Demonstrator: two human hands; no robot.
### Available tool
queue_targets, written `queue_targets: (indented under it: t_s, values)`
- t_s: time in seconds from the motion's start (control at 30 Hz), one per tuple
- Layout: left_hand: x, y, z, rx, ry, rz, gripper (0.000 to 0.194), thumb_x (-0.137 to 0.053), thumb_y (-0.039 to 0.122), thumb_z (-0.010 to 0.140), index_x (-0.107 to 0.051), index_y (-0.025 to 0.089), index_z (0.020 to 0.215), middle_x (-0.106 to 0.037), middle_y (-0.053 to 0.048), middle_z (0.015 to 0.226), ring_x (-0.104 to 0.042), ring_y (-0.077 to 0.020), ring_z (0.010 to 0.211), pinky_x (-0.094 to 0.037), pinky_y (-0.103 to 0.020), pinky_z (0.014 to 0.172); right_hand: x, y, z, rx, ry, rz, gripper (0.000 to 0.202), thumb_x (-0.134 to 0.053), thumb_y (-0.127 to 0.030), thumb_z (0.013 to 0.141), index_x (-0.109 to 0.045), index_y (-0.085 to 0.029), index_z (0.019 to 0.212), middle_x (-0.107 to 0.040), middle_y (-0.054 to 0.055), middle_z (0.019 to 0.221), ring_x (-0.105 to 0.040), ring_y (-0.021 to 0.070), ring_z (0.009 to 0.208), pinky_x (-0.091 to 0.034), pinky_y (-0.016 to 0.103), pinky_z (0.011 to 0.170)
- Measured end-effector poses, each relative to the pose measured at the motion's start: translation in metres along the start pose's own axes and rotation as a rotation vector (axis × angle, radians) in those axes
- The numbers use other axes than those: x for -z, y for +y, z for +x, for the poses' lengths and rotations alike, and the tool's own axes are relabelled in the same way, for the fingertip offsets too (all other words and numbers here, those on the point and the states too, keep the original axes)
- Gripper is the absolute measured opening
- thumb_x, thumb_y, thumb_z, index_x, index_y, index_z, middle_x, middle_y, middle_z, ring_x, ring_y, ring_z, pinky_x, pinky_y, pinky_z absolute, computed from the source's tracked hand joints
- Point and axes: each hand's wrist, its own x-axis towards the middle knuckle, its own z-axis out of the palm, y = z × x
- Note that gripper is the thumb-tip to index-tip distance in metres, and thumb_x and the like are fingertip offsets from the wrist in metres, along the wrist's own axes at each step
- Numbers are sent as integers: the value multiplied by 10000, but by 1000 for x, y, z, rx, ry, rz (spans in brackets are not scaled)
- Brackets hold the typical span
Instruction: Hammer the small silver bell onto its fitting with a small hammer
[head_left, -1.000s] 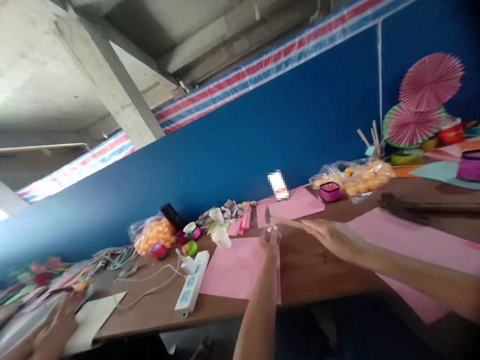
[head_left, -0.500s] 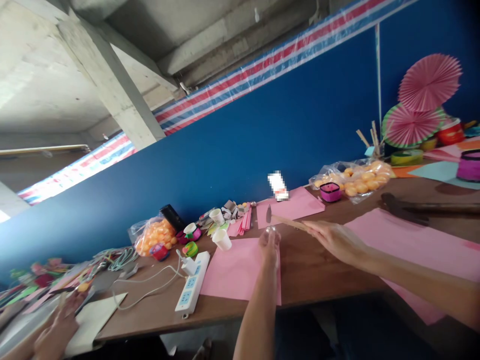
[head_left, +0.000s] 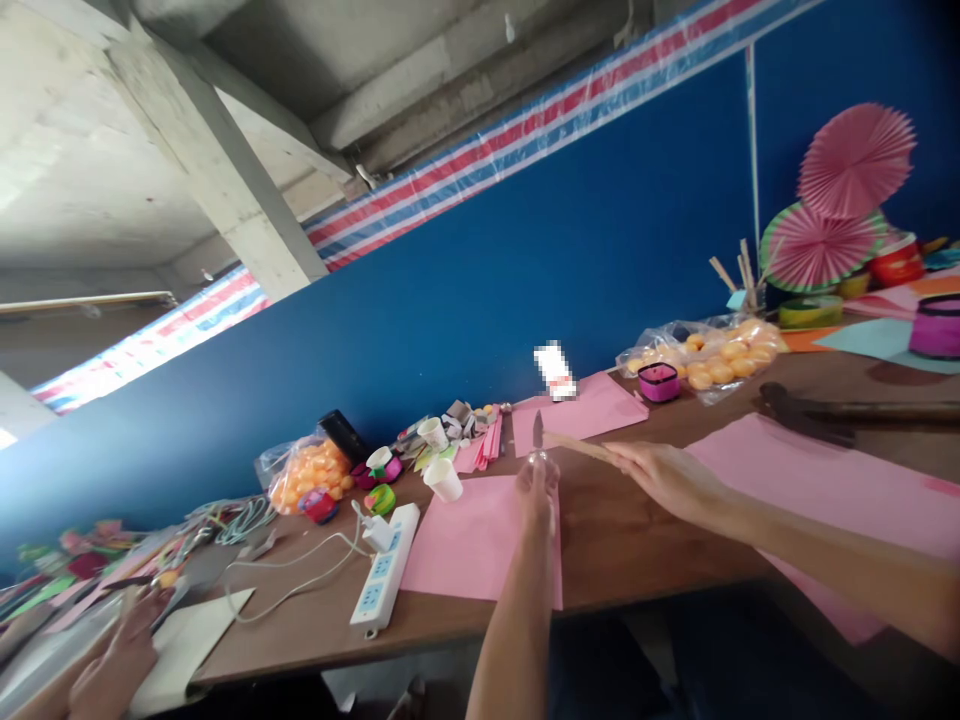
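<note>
My left hand (head_left: pixel 537 490) is closed round a shiny, clear-looking item above the right edge of a pink sheet (head_left: pixel 465 545); a pointed dark blade (head_left: pixel 538 430) stands upright just over it. What exactly the fingers grip is too small to tell. My right hand (head_left: pixel 660 475) pinches a thin wooden stick (head_left: pixel 581 445), whose far end points left, close to the blade. Whether stick and blade touch is unclear. A white paper cup (head_left: pixel 443 480) tilts at the sheet's upper left.
A power strip (head_left: pixel 386 570) with a plugged-in charger lies left of the sheet. Bags of orange balls (head_left: pixel 311 475) and a hammer (head_left: pixel 806 412) lie on the brown table (head_left: pixel 622 540). Another person's hands (head_left: pixel 120 650) work at far left.
My left hand and the blade have shifted very slightly. My right hand holds the stick in nearly the same place. The other person's hands moved a little.
</note>
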Motion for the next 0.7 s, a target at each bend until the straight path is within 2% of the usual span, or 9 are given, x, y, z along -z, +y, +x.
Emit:
queue_targets:
  t_s: [0.3, 0.47, 0.6, 0.7]
  values:
    - [3, 5, 0, 47, 18, -53, 237, -694, 302, 659, -629, 123, 801, -636, -71, 779, -615, -130, 734, -457, -275, 749, -1, -4, 2, -46, -20, 51, 325, -341, -307, 855, -565, -231, 1077, -671, 40, 827, -615, 186, 723, -413, 251, 626]
    - [3, 5, -2, 58, 22, -88, 204, -685, 299, 667, -608, 132, 755, -632, -54, 732, -612, -121, 705, -459, -269, 739, -4, -4, 1, -46, -49, 73, 309, -324, -301, 856, -578, -229, 1018, -662, 38, 810, -604, 183, 691, -403, 248, 592]
    - [4, 6, -2, 103, 42, -130, 173, -642, 278, 710, -583, 170, 831, -642, -51, 784, -618, -121, 704, -472, -264, 713, -2, -1, 5, -49, -48, 73, 287, -319, -300, 862, -578, -233, 964, -636, 10, 710, -570, 158, 593, -364, 228, 511]
    - [6, 7, -1, 141, 56, -144, 157, -567, 296, 767, -585, 152, 827, -639, -74, 796, -615, -124, 693, -479, -254, 690, 1, 1, 8, -47, -45, 53, 292, -315, -303, 866, -584, -231, 950, -628, 5, 681, -560, 148, 570, -347, 222, 494]
